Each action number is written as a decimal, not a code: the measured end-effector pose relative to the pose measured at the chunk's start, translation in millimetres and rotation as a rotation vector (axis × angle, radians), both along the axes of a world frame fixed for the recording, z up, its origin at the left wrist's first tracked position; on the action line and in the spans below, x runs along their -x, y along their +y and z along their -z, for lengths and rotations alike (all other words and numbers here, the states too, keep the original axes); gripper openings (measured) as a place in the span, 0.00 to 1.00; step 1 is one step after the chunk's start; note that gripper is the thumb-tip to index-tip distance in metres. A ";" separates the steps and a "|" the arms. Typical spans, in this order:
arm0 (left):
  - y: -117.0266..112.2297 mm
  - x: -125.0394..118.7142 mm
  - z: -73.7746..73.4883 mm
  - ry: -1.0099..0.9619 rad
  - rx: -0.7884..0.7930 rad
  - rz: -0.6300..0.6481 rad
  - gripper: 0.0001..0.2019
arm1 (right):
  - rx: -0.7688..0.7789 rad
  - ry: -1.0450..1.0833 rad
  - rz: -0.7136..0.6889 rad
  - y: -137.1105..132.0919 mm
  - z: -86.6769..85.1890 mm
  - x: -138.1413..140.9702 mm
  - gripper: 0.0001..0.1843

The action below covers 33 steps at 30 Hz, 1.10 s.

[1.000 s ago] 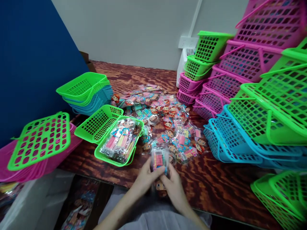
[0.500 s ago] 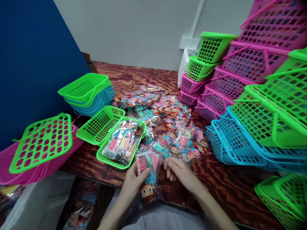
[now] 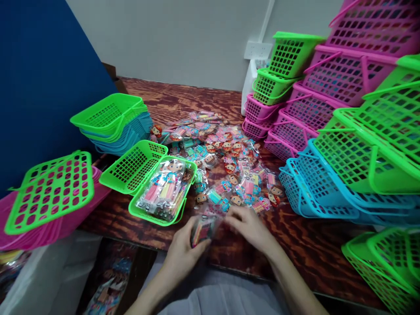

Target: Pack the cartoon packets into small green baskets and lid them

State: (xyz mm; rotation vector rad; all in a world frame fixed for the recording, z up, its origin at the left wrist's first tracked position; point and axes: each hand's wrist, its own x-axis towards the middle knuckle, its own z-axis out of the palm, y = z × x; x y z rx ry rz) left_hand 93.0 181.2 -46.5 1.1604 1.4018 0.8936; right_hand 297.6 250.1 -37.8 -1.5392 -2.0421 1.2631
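Note:
My left hand (image 3: 187, 245) is closed round a small clear plastic packet (image 3: 202, 231) of coloured sticks, tilted above the table's front edge. Whether more packets lie under it I cannot tell. Just to the right, my right hand (image 3: 247, 223) has its fingers curled toward the packet, with blurred fingertips; anything between them is not clear. A pile of similar packets (image 3: 249, 188), with cartoon-figure heads and coloured sticks, spreads beyond both hands. Left of the pile, a green basket (image 3: 144, 213) holds several packets laid in a stack.
Another green basket (image 3: 113, 186) adjoins the filled one. Nested green and blue baskets (image 3: 121, 131) stand behind. A green lattice basket (image 3: 52, 192) rests over pink ones at left. Tall stacks of pink baskets (image 3: 351, 78) and blue baskets (image 3: 303, 192) line the right side.
The packet in my left hand has tipped up, so its cartoon head no longer hangs toward me. My right hand has shifted slightly, and the whole view has moved a little.

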 end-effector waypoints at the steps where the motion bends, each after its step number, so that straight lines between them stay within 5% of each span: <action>1: 2.7 -0.1 -4.4 0.039 -0.035 -0.005 0.22 | -0.127 -0.059 0.070 9.0 4.8 0.8 0.07; 4: 9.6 -3.4 -10.7 -0.099 0.030 -0.060 0.24 | -0.396 -0.156 0.177 26.3 25.8 11.0 0.20; 6: 11.5 -7.3 -9.8 -0.306 0.160 -0.119 0.25 | -0.395 -0.095 0.209 29.7 39.6 17.0 0.25; 11: 10.2 -20.6 -5.5 -0.636 0.320 -0.218 0.25 | -0.046 0.391 0.473 17.6 48.0 19.4 0.13; 15: 12.4 -35.8 -3.0 -0.543 0.207 -0.247 0.27 | 0.253 0.877 0.576 -8.9 39.3 28.9 0.16; 19: 12.6 -46.6 4.5 -0.409 0.048 -0.207 0.24 | 0.342 1.015 0.754 -25.3 40.5 30.4 0.12; 22: 10.3 -48.1 9.0 -0.365 0.010 -0.178 0.23 | 0.351 0.904 0.719 -22.7 40.2 21.3 0.15; 27: 7.2 -38.5 -2.4 -0.458 0.007 -0.181 0.41 | 0.356 0.816 0.632 -18.4 25.1 5.6 0.24; 30: 9.7 -23.6 -21.0 -0.558 0.090 -0.171 0.32 | 0.422 0.899 0.610 -17.4 10.8 6.0 0.24; 33: 15.1 -4.0 -42.6 -0.603 0.119 -0.190 0.26 | 0.457 1.013 0.427 -10.4 -8.2 18.2 0.24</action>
